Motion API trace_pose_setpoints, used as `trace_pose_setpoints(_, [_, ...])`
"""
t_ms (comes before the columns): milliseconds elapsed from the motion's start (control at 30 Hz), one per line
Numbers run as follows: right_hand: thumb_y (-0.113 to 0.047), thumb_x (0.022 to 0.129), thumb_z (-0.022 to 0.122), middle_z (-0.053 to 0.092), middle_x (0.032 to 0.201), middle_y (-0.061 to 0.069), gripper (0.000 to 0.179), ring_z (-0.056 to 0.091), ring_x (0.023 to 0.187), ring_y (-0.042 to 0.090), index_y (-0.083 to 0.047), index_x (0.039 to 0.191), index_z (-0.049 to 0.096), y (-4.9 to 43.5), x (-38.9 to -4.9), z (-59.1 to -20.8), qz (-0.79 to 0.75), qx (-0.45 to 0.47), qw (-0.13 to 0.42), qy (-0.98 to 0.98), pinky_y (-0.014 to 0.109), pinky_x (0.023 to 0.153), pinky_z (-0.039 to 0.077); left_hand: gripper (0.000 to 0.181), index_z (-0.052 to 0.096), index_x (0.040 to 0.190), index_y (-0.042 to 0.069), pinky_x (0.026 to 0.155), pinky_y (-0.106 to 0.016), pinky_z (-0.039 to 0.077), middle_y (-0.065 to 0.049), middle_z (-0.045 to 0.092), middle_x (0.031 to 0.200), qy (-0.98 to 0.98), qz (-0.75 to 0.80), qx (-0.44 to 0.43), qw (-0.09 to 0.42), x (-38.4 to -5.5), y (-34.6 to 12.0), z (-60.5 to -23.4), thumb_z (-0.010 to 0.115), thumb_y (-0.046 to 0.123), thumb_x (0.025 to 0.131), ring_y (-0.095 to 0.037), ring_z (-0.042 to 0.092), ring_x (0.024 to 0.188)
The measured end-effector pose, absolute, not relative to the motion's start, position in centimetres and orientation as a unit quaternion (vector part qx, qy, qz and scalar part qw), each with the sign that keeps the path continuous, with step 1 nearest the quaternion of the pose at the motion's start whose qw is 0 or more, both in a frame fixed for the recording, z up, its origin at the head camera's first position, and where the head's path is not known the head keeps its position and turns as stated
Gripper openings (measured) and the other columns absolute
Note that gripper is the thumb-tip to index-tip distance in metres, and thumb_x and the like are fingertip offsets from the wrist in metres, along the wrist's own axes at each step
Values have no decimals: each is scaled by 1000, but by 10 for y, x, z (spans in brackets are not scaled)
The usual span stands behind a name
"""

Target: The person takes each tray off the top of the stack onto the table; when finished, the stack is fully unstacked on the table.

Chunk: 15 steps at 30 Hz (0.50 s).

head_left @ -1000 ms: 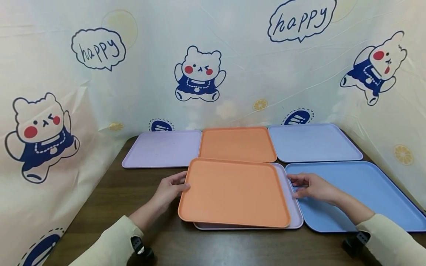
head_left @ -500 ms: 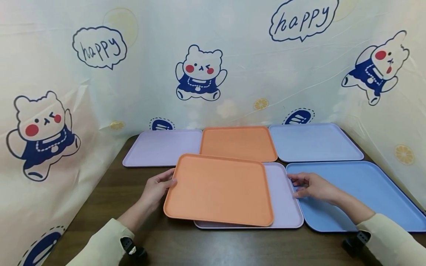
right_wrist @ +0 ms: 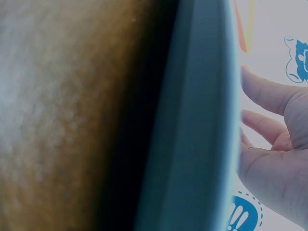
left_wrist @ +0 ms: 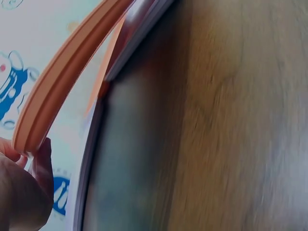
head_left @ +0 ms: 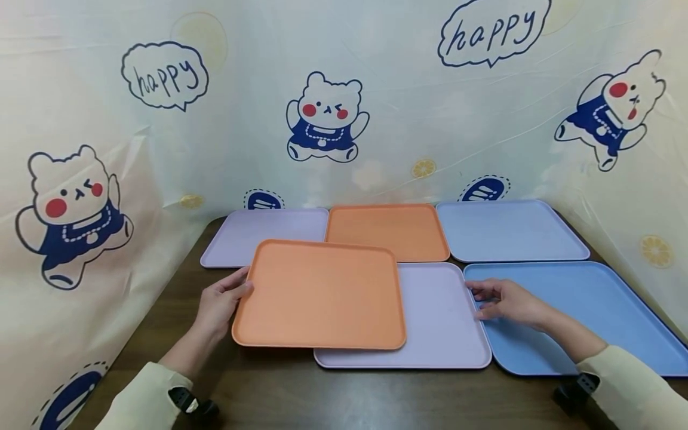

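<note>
My left hand pinches the left edge of an orange tray and holds it off the table, overlapping the front lilac tray. In the left wrist view, thumb and fingers of that hand grip the orange rim. My right hand hovers over the left side of the large blue tray, its loosely bent fingertips at the lilac tray's right edge; whether they touch it, I cannot tell. The right wrist view shows this hand partly behind a blurred tray edge.
Behind lie a lilac tray, another orange tray and a pale blue tray, side by side. All rest on a dark wooden table. A printed cloth hangs behind and at both sides.
My left hand has carried the orange tray left and slightly away from me, uncovering more of the front lilac tray and overlapping the back lilac one. My right hand has stayed in place.
</note>
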State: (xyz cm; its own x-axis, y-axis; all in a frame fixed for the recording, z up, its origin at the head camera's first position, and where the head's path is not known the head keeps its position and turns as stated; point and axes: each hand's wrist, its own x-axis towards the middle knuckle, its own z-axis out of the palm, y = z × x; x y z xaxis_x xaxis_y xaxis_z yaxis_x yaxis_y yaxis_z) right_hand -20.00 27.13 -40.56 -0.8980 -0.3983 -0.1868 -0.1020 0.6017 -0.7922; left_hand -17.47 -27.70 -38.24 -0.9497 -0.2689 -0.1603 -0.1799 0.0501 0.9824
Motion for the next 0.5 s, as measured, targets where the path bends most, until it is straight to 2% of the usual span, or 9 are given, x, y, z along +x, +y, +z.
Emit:
trace_pose_setpoints(133, [-14,81,80,57,123,20,71,55,102,28,4,140,47,271,-199,-404,-423,-143,174,878,32,82,53,55,49,142,6,73,-18,53,24,66,99,-699,-693,167,50,-172,-295,-380,70,12,91,1,61,90])
trace_pose_setpoints(233, [-13,80,80,57,123,21,71,55,102,28,5,140,47,270,-198,-404,-425,-141,175,877,33,82,53,47,58,135,15,69,-19,54,20,68,94,-677,-714,172,55,-168,-313,-377,71,11,90,-1,64,85])
trace_pose_setpoints(367, [-12,81,79,57,121,20,70,55,101,28,5,140,46,270,-198,-403,-427,-139,178,876,33,82,53,34,70,120,29,67,-21,55,16,70,90,-660,-735,154,37,-163,-343,-372,69,11,91,-2,65,80])
trace_pose_setpoints(500, [-12,80,80,57,120,19,71,54,101,28,5,140,47,271,-198,-404,-426,-136,174,878,31,80,53,33,70,120,32,68,-23,56,15,69,91,-657,-742,131,18,-160,-371,-370,67,13,93,-3,65,81])
